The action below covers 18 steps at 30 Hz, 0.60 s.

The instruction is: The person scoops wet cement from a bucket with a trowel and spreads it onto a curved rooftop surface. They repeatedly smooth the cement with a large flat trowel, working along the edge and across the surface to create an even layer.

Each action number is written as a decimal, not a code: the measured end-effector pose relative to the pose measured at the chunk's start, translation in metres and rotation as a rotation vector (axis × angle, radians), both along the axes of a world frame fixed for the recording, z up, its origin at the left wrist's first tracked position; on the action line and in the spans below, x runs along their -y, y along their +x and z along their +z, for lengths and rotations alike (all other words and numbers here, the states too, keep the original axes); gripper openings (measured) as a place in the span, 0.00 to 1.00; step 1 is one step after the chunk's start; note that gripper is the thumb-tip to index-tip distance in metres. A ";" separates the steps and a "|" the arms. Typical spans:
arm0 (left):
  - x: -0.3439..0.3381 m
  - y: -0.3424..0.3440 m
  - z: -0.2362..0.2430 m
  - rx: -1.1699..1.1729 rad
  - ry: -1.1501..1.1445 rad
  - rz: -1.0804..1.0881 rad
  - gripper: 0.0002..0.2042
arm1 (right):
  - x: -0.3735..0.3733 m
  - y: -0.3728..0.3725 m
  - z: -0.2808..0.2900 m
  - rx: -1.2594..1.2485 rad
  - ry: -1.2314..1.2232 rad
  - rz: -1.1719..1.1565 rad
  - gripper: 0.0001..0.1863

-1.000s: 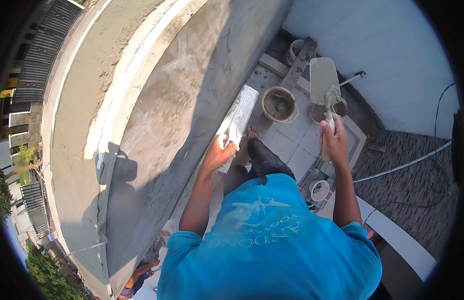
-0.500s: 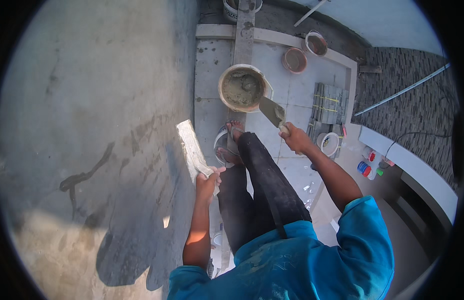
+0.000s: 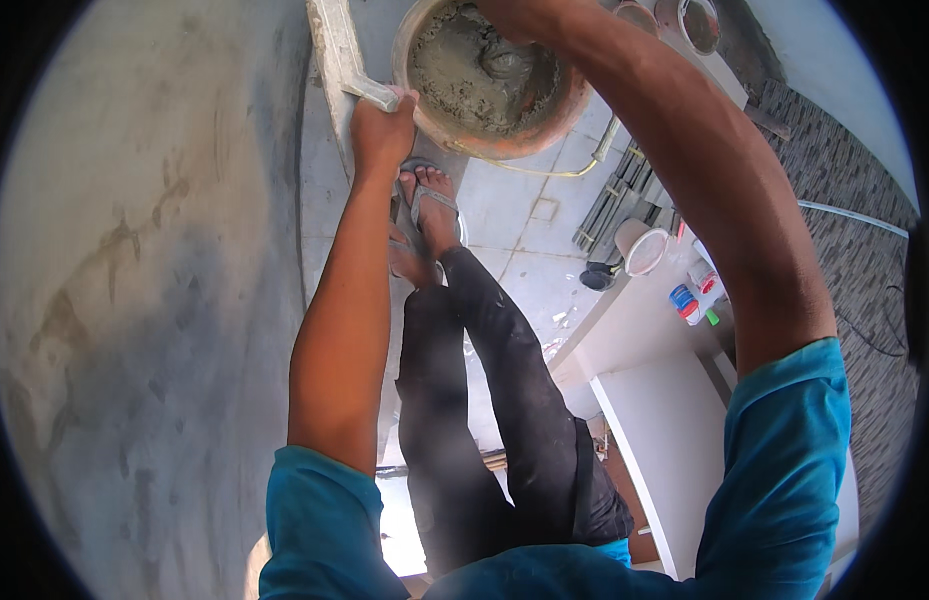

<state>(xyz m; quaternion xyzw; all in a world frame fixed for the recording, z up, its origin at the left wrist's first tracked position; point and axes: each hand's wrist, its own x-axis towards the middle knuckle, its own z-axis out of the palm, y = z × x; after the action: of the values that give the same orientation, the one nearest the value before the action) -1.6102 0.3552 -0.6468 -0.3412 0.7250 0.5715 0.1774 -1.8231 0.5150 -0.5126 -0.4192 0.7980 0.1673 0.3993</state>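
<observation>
My left hand [image 3: 382, 130] is closed round the handle of a long, narrow plastering float [image 3: 334, 50], pale with dried mortar and held upright beside the wall. Just to its right stands a round bucket [image 3: 544, 130] partly filled with wet grey mortar [image 3: 454, 75]. My right hand [image 3: 522, 18] reaches over the bucket's far side, its fingers curled and partly cut off by the upper edge. The trowel seen in that hand a moment ago is out of sight now.
A grey plastered wall [image 3: 134, 300] with damp patches rises on the left. My sandalled feet [image 3: 429, 200] are just below the bucket. Stacked grey strips [image 3: 609, 205], a white pail [image 3: 644, 248] and small containers [image 3: 687, 300] stand to the right. Two more buckets [image 3: 687, 25] are far right.
I have bent lower, so the mortar bucket looks much larger and nearer. My right hand has gone from beside the bucket to over it. The float has moved up toward the bucket's left.
</observation>
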 end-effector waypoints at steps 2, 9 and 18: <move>-0.006 -0.015 -0.005 0.001 -0.019 -0.032 0.12 | 0.036 0.027 -0.050 -0.137 0.303 0.164 0.14; 0.014 -0.015 -0.019 0.151 0.044 0.013 0.22 | -0.061 0.130 -0.032 -0.202 -0.008 -0.169 0.14; 0.014 -0.020 0.010 -0.024 0.307 0.089 0.26 | -0.067 0.168 -0.047 -0.187 0.058 -0.334 0.10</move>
<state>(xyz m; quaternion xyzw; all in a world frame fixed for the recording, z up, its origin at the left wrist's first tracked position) -1.6304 0.3416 -0.6364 -0.3351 0.6154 0.6869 0.1929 -1.6552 0.5820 -0.5592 -0.2520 0.8849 0.1600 0.3576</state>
